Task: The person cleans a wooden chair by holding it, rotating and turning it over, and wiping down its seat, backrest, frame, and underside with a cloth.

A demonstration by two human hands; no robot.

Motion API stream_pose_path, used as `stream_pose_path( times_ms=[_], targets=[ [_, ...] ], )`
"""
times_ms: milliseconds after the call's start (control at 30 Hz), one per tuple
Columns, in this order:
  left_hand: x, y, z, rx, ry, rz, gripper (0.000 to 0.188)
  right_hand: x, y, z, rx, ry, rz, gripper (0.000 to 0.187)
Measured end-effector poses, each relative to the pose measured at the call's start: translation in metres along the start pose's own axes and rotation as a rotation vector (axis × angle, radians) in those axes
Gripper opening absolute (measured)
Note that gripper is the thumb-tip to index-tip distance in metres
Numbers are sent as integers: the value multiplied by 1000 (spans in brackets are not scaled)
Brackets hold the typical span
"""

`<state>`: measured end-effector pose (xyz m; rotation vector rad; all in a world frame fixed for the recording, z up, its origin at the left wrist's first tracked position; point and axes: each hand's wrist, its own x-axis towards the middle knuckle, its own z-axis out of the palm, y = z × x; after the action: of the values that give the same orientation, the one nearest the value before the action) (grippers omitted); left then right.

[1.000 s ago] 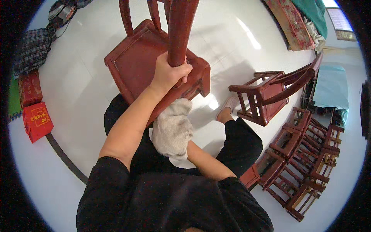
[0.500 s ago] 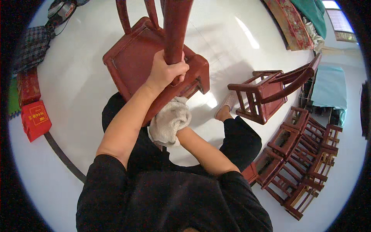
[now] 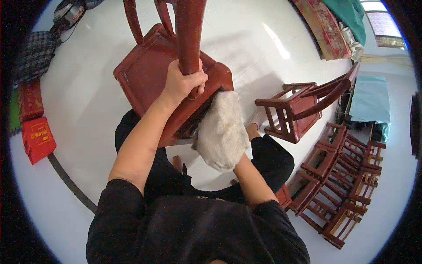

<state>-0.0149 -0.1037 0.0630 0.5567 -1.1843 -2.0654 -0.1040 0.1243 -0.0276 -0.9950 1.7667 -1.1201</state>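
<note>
A dark red wooden chair stands tilted in front of me, its seat turned partly toward the left. My left hand is closed around a thick rounded bar of it, near the seat's edge. Around my right hand is wrapped a pale beige cloth, which hides the fingers. The cloth touches the side of the chair below the seat, close to its right corner. Only the right wrist and forearm show beneath the cloth.
A second red chair stands to the right, by my foot. Several similar pieces lie stacked against the right wall. Light blue cloth drapes a surface behind them. A red bag sits at the left wall.
My right hand with the cloth has moved up and right along the chair's side, and the cloth is spread wider. The chair and left hand have shifted slightly left in view.
</note>
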Motion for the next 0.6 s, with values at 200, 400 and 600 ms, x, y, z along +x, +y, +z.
stream_pose_path(
  times_ms=[200,400,600],
  targets=[
    [0,-5,3,18,66,-14,11,48,-21,33,-880,161,-320,31],
    [-3,-4,0,67,29,2,12,29,-52,18,-684,87,-398,38],
    [-1,-5,2,127,3,-69,14,1,-60,-23,-522,-188,-81,39]
  ],
)
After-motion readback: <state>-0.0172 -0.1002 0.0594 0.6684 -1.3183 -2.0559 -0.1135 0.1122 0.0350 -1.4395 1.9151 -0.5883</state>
